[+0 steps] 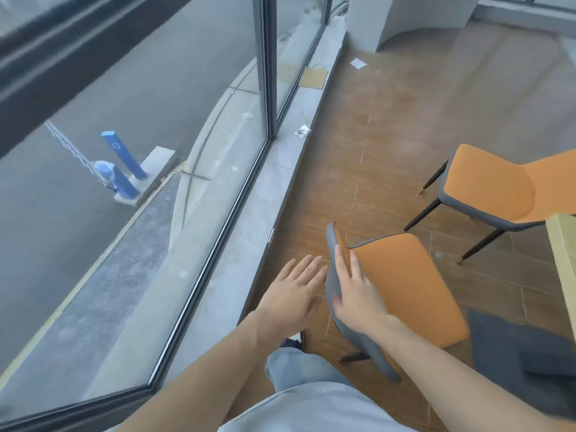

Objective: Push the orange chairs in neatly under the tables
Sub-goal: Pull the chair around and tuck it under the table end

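Note:
An orange chair [408, 285] with a grey back shell stands just in front of me, its backrest edge toward me. My right hand [358, 291] grips the top edge of that backrest, fingers on the orange inner side and thumb on the grey outer side. My left hand [296, 288] hovers open with straight fingers just left of the backrest, apart from it. A second orange chair [495, 185] on thin black legs stands farther right. The pale edge of a table [564, 254] shows at the right border.
A floor-to-ceiling window [156, 213] with a dark frame and a grey sill runs along the left. A grey mat [523, 360] lies at the lower right. Scraps of paper [302, 131] lie on the sill and the wooden floor. A white pillar [374, 20] stands far back.

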